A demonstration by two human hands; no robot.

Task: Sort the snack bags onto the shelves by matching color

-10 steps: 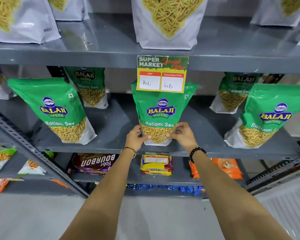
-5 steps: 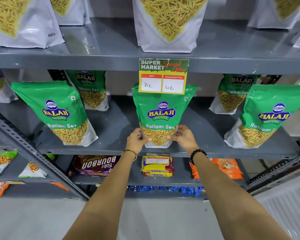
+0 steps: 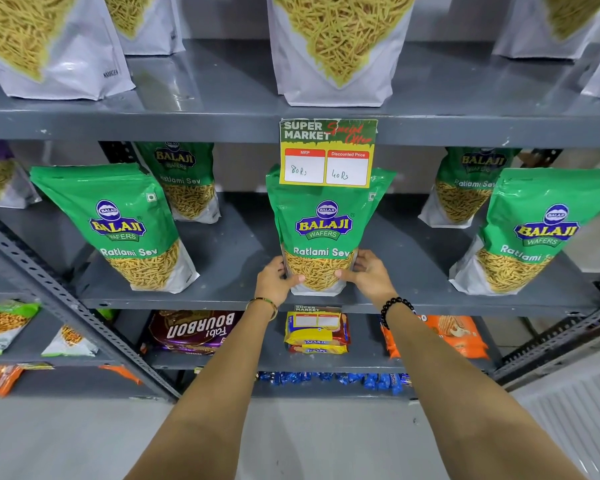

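Note:
A green Balaji Ratlami Sev bag (image 3: 324, 223) stands upright in the middle of the grey middle shelf (image 3: 243, 261). My left hand (image 3: 274, 280) grips its lower left side and my right hand (image 3: 369, 277) grips its lower right side, thumbs on the front. More green bags stand on the same shelf: one at the left front (image 3: 118, 223), one behind it (image 3: 184, 178), one at the right front (image 3: 534, 230) and one behind that (image 3: 471, 181). White bags (image 3: 333, 46) line the upper shelf (image 3: 201, 81).
A yellow price tag (image 3: 327, 152) hangs from the upper shelf's edge and covers the held bag's top. The lower shelf holds a Bourbon pack (image 3: 194, 330), yellow biscuit packs (image 3: 316, 336) and an orange pack (image 3: 454, 336). A slanted metal upright (image 3: 59, 299) runs at the left.
Both hands have stayed on the middle green bag's lower sides; the bag sits slightly straighter and a little further back on the shelf. The view has shifted slightly.

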